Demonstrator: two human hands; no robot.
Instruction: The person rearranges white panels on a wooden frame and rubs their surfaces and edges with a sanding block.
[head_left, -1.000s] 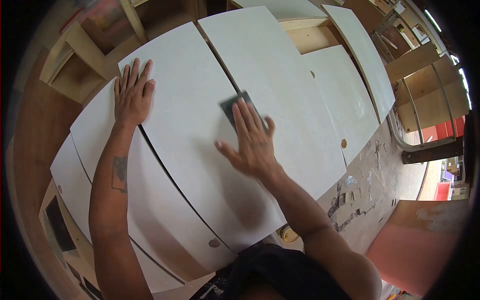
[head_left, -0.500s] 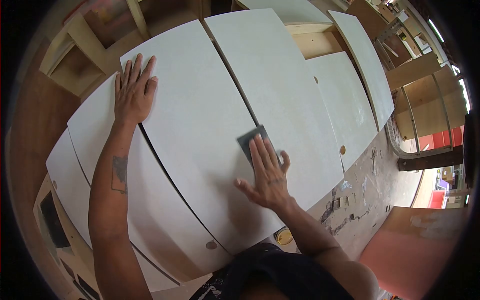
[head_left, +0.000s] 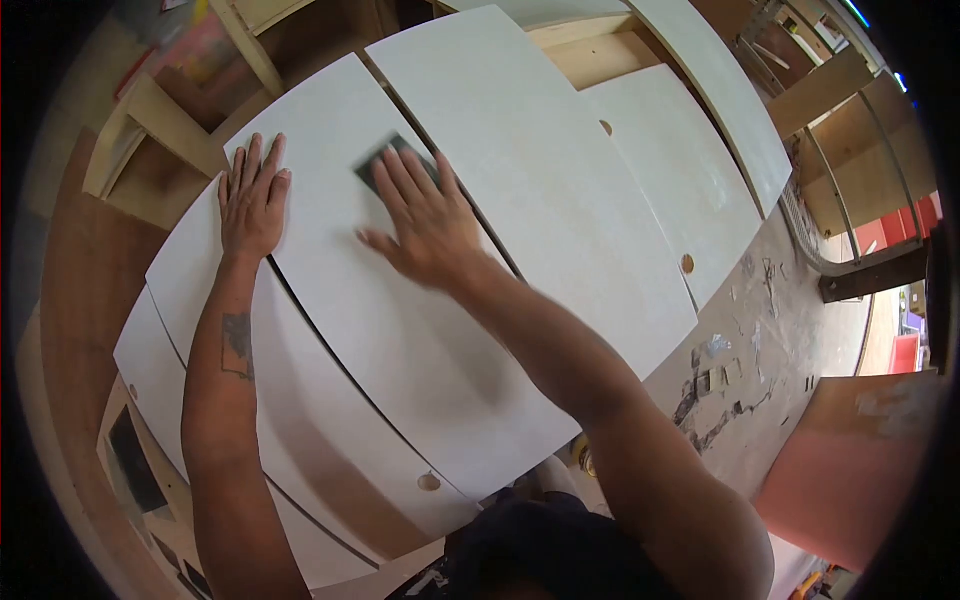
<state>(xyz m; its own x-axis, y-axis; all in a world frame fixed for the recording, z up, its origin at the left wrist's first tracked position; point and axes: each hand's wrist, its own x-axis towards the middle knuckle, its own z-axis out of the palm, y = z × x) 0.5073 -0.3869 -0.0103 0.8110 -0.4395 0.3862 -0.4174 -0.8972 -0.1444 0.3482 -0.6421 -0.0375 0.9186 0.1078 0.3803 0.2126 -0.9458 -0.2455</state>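
Observation:
My left hand [head_left: 255, 205] lies flat near the far left edge of a white panel [head_left: 345, 310], fingers stretched out, holding nothing. On the same panel, my right hand [head_left: 428, 222] presses a dark sheet of sandpaper [head_left: 368, 172] under its flat fingers, the thumb out to the side. The sandpaper is slightly blurred and mostly covered by the fingers. Its spot is close to the dark gap along the panel's right side. A small round hole [head_left: 429, 482] shows near the panel's front end.
More white panels [head_left: 560, 200] lie alongside, with narrow gaps between them. Open wooden cabinet frames [head_left: 160, 165] stand at the far left. To the right are a stained floor [head_left: 740, 340], a pinkish board [head_left: 850, 460] and a curved metal frame [head_left: 850, 262].
My right hand has slid the sandpaper away from my body and to the left along the panel. My left hand stays flat in place. The camera view has shifted slightly.

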